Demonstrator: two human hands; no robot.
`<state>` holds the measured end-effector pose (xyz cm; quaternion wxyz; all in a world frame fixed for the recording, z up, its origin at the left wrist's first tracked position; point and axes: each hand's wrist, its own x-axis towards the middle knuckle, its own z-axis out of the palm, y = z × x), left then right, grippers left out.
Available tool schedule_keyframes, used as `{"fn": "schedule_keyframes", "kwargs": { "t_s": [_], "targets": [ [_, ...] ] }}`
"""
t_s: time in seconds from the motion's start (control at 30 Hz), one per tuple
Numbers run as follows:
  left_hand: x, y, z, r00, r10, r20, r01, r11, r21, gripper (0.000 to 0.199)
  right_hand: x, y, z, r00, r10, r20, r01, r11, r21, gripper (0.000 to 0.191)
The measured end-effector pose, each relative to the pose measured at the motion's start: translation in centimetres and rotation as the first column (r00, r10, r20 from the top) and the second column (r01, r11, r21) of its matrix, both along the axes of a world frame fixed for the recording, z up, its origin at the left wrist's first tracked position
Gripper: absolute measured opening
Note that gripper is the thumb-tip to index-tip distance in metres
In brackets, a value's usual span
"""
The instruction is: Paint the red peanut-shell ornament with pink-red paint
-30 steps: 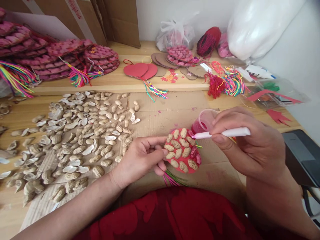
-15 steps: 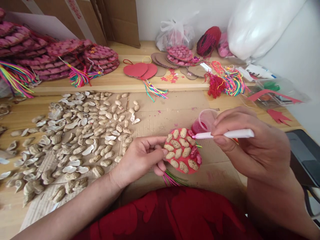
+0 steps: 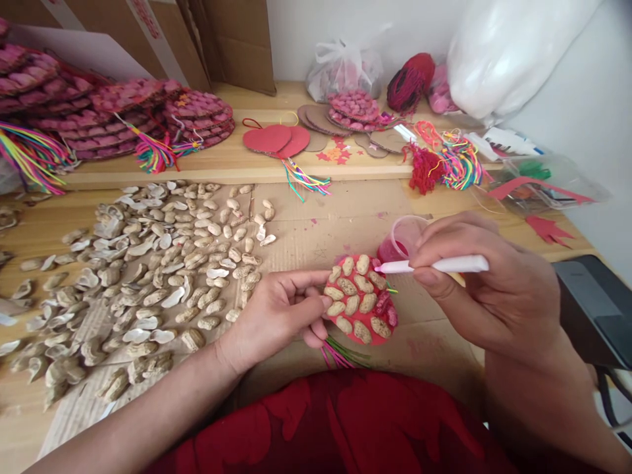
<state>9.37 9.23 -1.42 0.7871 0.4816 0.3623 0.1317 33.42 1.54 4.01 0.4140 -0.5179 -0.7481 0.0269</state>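
Observation:
My left hand (image 3: 286, 306) pinches the left edge of a red disc (image 3: 355, 316) covered in peanut shells. Most shells on it are plain tan; those along its right side are dyed pink. Between the fingers of my right hand (image 3: 474, 283) is a white brush pen (image 3: 444, 264), its pink tip touching a shell at the disc's upper right. Just behind the disc stands a clear cup (image 3: 407, 230) of pink liquid, partly hidden by my right hand. Green and pink cords (image 3: 345, 353) hang below the disc.
Many loose peanut shells (image 3: 187, 263) spread over the left side. On the raised shelf (image 3: 217, 161) are stacked pink shell discs (image 3: 197, 115), red discs (image 3: 276, 139) and colourful tassels (image 3: 461, 161). A clear box (image 3: 553, 184) and a dark device (image 3: 592, 303) lie at the right.
My right hand has moved slightly left with the brush pen, its tip now farther left along the disc's upper right edge. My left hand has barely moved.

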Motion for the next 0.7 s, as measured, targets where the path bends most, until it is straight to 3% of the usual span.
{"fn": "schedule_keyframes", "kwargs": {
  "t_s": [0.43,0.7],
  "targets": [
    [0.19,-0.11,0.26,1.000,0.009,-0.008,-0.009,1.000,0.011,0.048,-0.01,-0.14,-0.19,0.995,-0.013,0.103,0.017,0.999,-0.034,0.014],
    [0.13,-0.15,0.27,0.999,0.021,-0.027,-0.021,1.000,0.010,0.050,0.12,-0.51,0.11,0.997,-0.029,0.065,0.032,0.999,-0.036,0.014]
  ]
}}
